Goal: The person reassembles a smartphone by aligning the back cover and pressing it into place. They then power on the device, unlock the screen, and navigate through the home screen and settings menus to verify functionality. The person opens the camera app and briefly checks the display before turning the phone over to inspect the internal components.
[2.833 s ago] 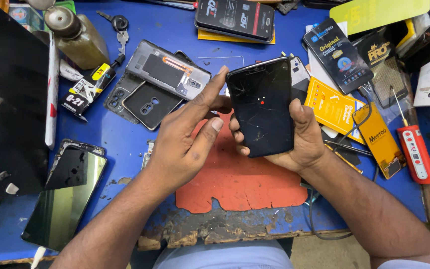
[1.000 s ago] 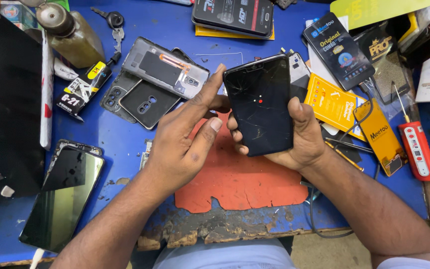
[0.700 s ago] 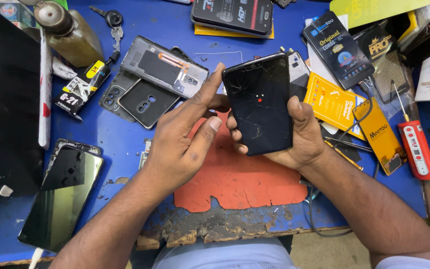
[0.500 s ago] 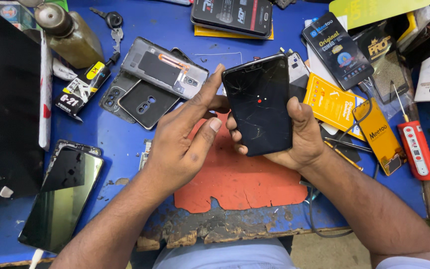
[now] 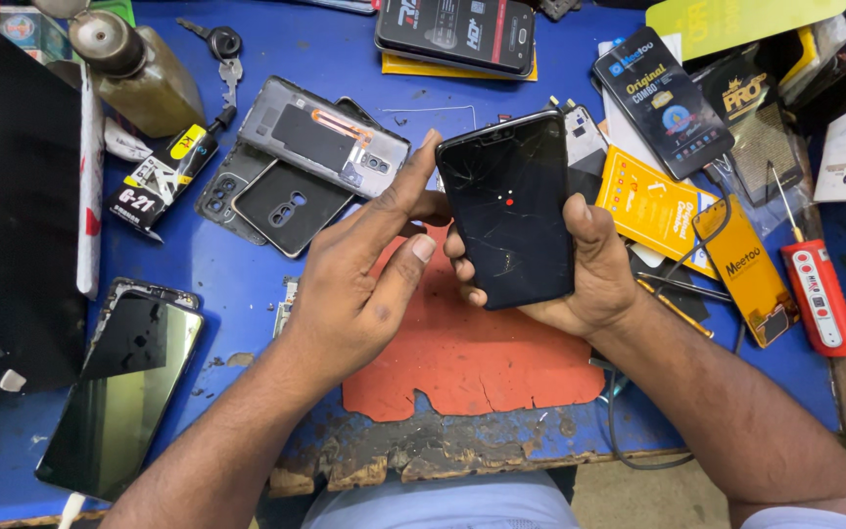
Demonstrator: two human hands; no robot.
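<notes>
Cracked black phone (image 5: 509, 208), frame centre, screen up, held above the orange mat (image 5: 462, 353). Right hand (image 5: 589, 269) grasps it from below and the right side, thumb on the right edge, fingertips curled round the lower left edge. Left hand (image 5: 359, 274) released, holds nothing; index finger stretched to the phone's upper left corner, thumb near the left edge. To work that corner well, I judge: keep the right-hand grip firm, push gently, avoid the cracks. Left of centre: grey back cover (image 5: 323, 137) and dark case (image 5: 286, 206) on the blue table (image 5: 208, 284). Lower left: loose screen (image 5: 119, 392). Right edge: red screwdriver (image 5: 820, 289).
</notes>
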